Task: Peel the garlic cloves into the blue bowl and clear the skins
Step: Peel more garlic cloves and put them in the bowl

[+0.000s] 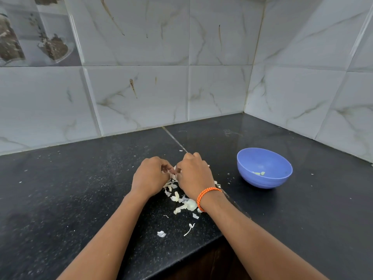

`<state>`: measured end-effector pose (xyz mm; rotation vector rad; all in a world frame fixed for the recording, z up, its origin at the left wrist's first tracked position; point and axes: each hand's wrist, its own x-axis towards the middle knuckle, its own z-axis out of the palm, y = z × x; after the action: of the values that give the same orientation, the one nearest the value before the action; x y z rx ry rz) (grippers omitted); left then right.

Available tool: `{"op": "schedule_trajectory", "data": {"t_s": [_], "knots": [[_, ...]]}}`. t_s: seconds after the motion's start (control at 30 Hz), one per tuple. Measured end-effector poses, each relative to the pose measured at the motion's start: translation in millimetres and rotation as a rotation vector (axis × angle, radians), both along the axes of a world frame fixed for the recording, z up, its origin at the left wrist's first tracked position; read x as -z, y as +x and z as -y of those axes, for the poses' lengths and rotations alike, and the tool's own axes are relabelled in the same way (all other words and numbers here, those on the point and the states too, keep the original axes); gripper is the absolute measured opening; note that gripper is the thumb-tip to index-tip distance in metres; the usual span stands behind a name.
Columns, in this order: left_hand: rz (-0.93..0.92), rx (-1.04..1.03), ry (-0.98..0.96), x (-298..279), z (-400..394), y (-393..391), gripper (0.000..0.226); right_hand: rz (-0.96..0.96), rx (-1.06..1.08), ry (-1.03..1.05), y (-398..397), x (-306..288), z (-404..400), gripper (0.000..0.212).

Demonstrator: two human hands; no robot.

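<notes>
My left hand (149, 175) and my right hand (193, 174) meet fingertip to fingertip over the black counter, both pinching a small garlic clove (173, 171) that is mostly hidden between them. Pale garlic skins (175, 196) lie scattered under and below my hands. An unpeeled piece of garlic (191, 204) rests beside my right wrist, which wears an orange braided band. The blue bowl (264, 167) stands to the right, apart from my hands, with a couple of peeled pieces (259, 173) inside.
The black granite counter (80, 188) ends in a front edge near my right forearm. Tiled walls close it in at the back and right, forming a corner. Loose skin bits (161, 233) lie near the front edge.
</notes>
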<state>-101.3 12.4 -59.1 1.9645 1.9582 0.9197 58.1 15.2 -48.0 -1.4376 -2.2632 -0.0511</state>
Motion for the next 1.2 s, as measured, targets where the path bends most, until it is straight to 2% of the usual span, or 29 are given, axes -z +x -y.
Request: {"op": "schedule_trajectory", "data": {"t_s": [0.13,0.27,0.53,0.73,0.87,0.93,1.03,1.2], "knots": [[-0.015,-0.014,-0.024,-1.6,0.5,-1.4,0.021,-0.06,-0.004,-0.067,2.0,-0.8,-2.8,0.011],[-0.015,0.012,-0.066,-3.2,1.0,-1.0,0.017,-0.046,-0.031,-0.135,5.6,0.5,-1.6,0.018],[-0.004,0.033,-0.032,-2.7,2.4,1.1,0.015,-0.063,-0.033,-0.073,7.8,0.7,-3.1,0.01],[0.067,0.074,0.045,-1.0,0.2,3.4,0.015,-0.36,-0.024,-0.165,24.4,-3.7,-11.8,0.018],[0.383,0.278,0.077,-5.4,4.5,10.5,0.015,-0.704,-0.107,-0.258,38.0,-4.8,-11.4,0.011],[0.473,0.301,0.092,-8.6,7.5,15.5,0.01,-0.809,-0.139,-0.306,43.0,-4.5,-6.5,0.01],[0.536,0.28,0.104,-7.6,9.8,20.4,0.006,-0.846,-0.155,-0.288,46.1,-0.9,-1.3,0.008],[0.472,0.242,0.14,-4.1,12.1,28.8,0.007,-0.844,-0.14,-0.214,52.4,1.4,1.1,0.009]]}}
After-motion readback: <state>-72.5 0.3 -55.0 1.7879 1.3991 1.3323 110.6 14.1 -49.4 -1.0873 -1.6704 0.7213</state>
